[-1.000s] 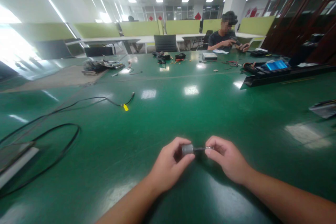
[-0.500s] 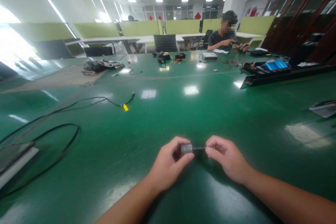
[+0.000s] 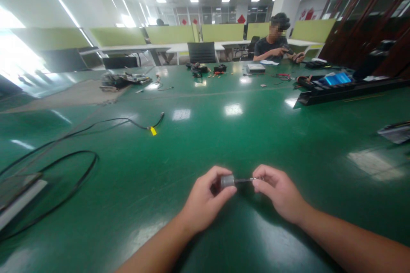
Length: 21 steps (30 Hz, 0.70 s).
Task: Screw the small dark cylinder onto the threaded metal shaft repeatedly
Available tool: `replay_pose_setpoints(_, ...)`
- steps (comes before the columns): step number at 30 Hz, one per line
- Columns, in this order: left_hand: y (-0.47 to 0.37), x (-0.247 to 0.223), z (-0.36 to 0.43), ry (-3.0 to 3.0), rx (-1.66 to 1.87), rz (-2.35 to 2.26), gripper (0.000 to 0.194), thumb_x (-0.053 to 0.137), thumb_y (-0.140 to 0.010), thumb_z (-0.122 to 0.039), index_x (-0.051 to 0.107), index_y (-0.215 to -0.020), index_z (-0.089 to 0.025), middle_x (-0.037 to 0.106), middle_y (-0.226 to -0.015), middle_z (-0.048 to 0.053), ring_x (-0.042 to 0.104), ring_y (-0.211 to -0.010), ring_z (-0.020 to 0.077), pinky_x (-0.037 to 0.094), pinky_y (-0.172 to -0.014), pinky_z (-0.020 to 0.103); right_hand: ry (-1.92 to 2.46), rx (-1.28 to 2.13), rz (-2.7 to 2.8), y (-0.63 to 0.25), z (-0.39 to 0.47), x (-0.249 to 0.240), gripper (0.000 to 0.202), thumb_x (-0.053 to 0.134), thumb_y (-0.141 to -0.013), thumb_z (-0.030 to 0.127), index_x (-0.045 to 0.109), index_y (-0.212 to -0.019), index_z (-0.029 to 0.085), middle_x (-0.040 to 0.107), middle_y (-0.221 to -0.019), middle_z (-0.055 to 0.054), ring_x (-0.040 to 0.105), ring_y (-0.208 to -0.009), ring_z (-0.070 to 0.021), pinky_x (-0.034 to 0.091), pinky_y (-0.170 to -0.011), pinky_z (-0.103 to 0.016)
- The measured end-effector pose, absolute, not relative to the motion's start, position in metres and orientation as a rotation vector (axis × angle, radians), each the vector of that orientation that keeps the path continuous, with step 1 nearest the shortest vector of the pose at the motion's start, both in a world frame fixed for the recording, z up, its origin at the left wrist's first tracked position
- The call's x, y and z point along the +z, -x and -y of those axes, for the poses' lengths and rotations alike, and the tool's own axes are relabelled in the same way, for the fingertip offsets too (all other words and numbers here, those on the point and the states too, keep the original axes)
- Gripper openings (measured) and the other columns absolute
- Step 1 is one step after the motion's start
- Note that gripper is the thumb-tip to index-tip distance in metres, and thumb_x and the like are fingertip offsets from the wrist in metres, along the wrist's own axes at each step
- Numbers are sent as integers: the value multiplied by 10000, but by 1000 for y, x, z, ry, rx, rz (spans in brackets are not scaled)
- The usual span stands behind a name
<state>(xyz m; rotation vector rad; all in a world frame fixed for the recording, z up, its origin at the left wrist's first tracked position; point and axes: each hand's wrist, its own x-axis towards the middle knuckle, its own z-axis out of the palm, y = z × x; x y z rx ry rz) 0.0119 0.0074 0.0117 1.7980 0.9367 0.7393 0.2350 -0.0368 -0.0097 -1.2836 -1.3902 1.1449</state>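
In front of me, a small grey metal cylinder [image 3: 227,181] is gripped between the thumb and fingers of my left hand [image 3: 205,200]. From its right end a thin dark stem [image 3: 244,180] runs straight across to my right hand [image 3: 279,192], whose thumb and forefinger pinch the far end. Something small and shiny shows at those fingertips, too blurred to name. The cylinder lies on its side in the grip. Both hands are low over the green tabletop [image 3: 205,145].
At left a black cable [image 3: 96,152] with a yellow tag [image 3: 153,131] curls across the table near a flat device [image 3: 22,196]. Loose parts [image 3: 124,79] lie farther back. A long black rail [image 3: 352,91] is at right. Across the table sits a person [image 3: 272,47] handling a dark object.
My right hand has shifted very slightly to the right, its fingertips a little farther from the cylinder. My left hand looks still.
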Motion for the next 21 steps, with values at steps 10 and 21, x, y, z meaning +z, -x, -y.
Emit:
replay_pose_setpoints(10,-12,14,-7,-1803,738,-945,258,650,-870,-364,607,-1048,-181,641,-886,26,598,-797,174,437,-716,269,1274,1118,1404,-236,37,-9,241,606,-890,369,553,-751,179,539,-722,7,509,-700,-154,393,-683,-281)
replay_pose_setpoints(21,-12,13,-6,-1732,820,-929,289,660,-875,-322,548,-1110,-195,627,-946,27,596,-842,163,443,-759,270,1209,1058,1385,-239,36,-14,252,607,-888,363,566,-717,182,538,-694,-1,503,-675,-156,398,-646,-279)
